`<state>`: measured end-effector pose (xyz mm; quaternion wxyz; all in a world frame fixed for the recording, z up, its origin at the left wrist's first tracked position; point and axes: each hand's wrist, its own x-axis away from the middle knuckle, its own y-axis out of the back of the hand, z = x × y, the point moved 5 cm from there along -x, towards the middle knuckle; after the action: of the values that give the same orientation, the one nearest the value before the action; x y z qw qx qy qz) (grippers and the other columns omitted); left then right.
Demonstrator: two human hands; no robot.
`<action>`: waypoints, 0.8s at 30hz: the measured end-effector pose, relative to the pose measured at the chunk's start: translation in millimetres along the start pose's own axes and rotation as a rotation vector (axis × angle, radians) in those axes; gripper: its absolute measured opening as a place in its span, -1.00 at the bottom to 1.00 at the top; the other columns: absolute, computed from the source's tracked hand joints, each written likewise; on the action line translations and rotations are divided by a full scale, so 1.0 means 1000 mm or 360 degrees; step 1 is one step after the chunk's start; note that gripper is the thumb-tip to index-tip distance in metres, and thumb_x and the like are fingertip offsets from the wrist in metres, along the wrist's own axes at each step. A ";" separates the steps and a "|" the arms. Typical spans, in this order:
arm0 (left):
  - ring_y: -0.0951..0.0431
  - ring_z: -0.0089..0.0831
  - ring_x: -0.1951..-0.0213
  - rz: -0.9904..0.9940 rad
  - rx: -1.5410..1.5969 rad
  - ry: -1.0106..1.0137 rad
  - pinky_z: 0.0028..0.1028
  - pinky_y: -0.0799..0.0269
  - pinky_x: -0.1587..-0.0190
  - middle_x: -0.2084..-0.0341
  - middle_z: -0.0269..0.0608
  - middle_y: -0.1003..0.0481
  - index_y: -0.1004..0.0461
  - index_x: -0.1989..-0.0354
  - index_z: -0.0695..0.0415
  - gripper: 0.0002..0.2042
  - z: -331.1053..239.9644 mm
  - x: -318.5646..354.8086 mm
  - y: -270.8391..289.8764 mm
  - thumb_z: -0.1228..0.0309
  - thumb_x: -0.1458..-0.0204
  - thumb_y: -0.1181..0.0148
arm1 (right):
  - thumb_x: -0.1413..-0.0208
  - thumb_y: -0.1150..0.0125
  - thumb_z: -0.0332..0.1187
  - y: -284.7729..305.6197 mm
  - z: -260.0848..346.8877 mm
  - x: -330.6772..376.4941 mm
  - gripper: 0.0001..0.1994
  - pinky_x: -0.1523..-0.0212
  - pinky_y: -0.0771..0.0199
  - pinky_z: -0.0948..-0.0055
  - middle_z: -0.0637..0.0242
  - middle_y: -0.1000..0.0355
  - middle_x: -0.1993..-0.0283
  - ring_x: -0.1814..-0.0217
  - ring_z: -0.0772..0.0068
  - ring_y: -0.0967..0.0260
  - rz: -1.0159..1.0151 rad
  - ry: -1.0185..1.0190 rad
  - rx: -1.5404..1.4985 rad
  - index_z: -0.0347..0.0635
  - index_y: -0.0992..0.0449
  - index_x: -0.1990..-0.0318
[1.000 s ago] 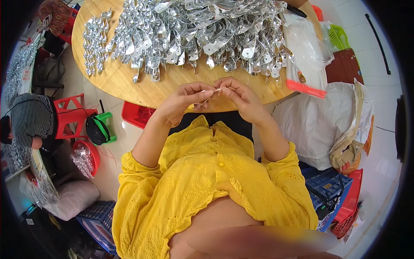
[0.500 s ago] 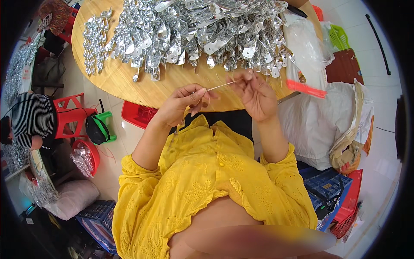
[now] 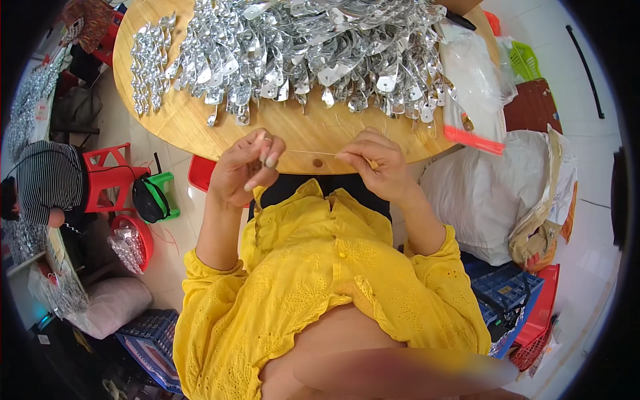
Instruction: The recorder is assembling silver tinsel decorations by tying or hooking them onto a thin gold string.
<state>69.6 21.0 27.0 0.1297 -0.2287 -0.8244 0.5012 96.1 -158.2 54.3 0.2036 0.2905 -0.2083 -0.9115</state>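
Running left to right over the worktop: a pale thread.
I see the right hand pinching it; the left hand, loosely curled, lies by its other end, hold unclear.

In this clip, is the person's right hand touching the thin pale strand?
Touching. The head view shows the thin pale strand running straight to the pinched thumb and finger of the right hand, with no gap there.
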 end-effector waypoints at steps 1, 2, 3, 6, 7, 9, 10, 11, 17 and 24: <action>-0.11 -0.69 0.87 -0.0021 0.0043 -0.0024 -0.73 0.01 0.77 0.53 -0.26 -0.23 -0.20 0.51 0.18 -0.83 -0.005 0.004 0.002 0.39 -0.05 0.25 | 0.23 -0.14 -0.58 0.000 -0.002 0.003 -0.96 0.56 -0.13 0.56 0.31 -0.28 0.61 0.57 0.44 -0.17 0.0003 -0.0013 -0.0087 -0.31 -0.43 0.53; -0.10 -0.70 0.88 -0.0048 0.0016 -0.0042 -0.72 0.01 0.77 0.53 -0.28 -0.23 -0.20 0.51 0.19 -0.83 -0.007 0.008 0.005 0.39 -0.05 0.24 | 0.22 -0.14 -0.58 0.001 -0.005 0.007 -0.96 0.55 -0.14 0.56 0.31 -0.28 0.61 0.56 0.45 -0.17 0.0006 -0.0026 -0.0172 -0.32 -0.43 0.53; -0.10 -0.70 0.88 -0.0052 0.0014 -0.0052 -0.72 0.01 0.77 0.53 -0.28 -0.23 -0.20 0.51 0.19 -0.83 -0.010 0.012 0.008 0.39 -0.05 0.24 | 0.22 -0.14 -0.58 0.002 -0.009 0.009 -0.96 0.55 -0.14 0.56 0.31 -0.28 0.61 0.56 0.45 -0.17 0.0014 -0.0020 -0.0176 -0.32 -0.43 0.53; -0.12 -0.70 0.86 -0.0030 0.0047 -0.0127 -0.70 -0.02 0.74 0.48 -0.26 -0.27 -0.23 0.50 0.19 -0.83 -0.018 0.023 0.014 0.39 -0.04 0.22 | 0.22 -0.13 -0.57 0.006 -0.022 0.008 -0.97 0.54 -0.14 0.57 0.32 -0.29 0.61 0.56 0.46 -0.17 -0.0040 -0.0157 -0.0050 -0.31 -0.44 0.54; -0.12 -0.70 0.86 -0.0032 0.0043 -0.0137 -0.70 -0.02 0.74 0.48 -0.26 -0.27 -0.23 0.50 0.19 -0.83 -0.018 0.023 0.014 0.39 -0.04 0.22 | 0.22 -0.13 -0.57 0.005 -0.019 0.006 -0.97 0.53 -0.14 0.57 0.32 -0.29 0.61 0.56 0.47 -0.17 -0.0017 -0.0156 -0.0073 -0.31 -0.44 0.53; -0.18 -0.68 0.81 -0.0235 -0.0081 0.0004 -0.68 -0.06 0.72 0.30 -0.17 -0.32 -0.25 0.51 0.21 -0.82 -0.005 0.025 0.015 0.38 -0.03 0.18 | 0.22 -0.14 -0.57 0.001 -0.010 -0.001 -0.96 0.53 -0.14 0.58 0.32 -0.29 0.61 0.56 0.48 -0.17 0.0023 -0.0154 -0.0112 -0.31 -0.44 0.52; -0.24 -0.66 0.74 -0.0288 -0.0231 0.0033 -0.66 -0.13 0.68 0.18 -0.09 -0.31 -0.28 0.47 0.23 -0.86 0.005 0.025 0.014 0.41 -0.01 0.14 | 0.22 -0.13 -0.58 0.004 -0.002 -0.007 -0.95 0.52 -0.15 0.58 0.32 -0.29 0.60 0.55 0.48 -0.17 -0.0090 -0.0073 -0.0074 -0.30 -0.44 0.51; -0.23 -0.65 0.74 -0.0338 -0.0388 0.0084 -0.65 -0.11 0.70 0.18 -0.08 -0.30 -0.29 0.43 0.23 -0.89 0.017 0.024 0.012 0.44 0.02 0.10 | 0.22 -0.13 -0.59 0.008 0.004 -0.014 -0.94 0.51 -0.15 0.59 0.32 -0.30 0.60 0.55 0.47 -0.18 -0.0200 0.0019 -0.0037 -0.30 -0.44 0.50; -0.22 -0.66 0.78 -0.0258 -0.0151 -0.0435 -0.66 -0.07 0.71 0.13 -0.16 -0.30 -0.31 0.37 0.21 -0.90 -0.004 0.074 0.032 0.59 0.06 0.13 | 0.25 -0.13 -0.60 0.054 0.008 -0.031 -0.91 0.49 -0.17 0.57 0.32 -0.30 0.56 0.51 0.41 -0.19 -0.0557 0.0383 0.0635 -0.27 -0.45 0.50; -0.40 -0.60 0.53 -0.0289 -0.0797 0.0275 -0.66 -0.27 0.53 0.26 -0.19 -0.33 -0.30 0.24 0.22 -0.83 0.021 0.078 0.022 0.52 0.05 0.07 | 0.29 -0.17 -0.57 0.015 0.024 -0.039 -0.91 0.49 -0.16 0.55 0.33 -0.30 0.55 0.51 0.40 -0.18 -0.0210 0.0478 0.0372 -0.26 -0.43 0.52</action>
<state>-1.7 53.0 -3.9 0.1832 -0.2206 -0.9256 0.2469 114.4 -144.9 97.0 0.1370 0.4579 -0.2604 -0.8389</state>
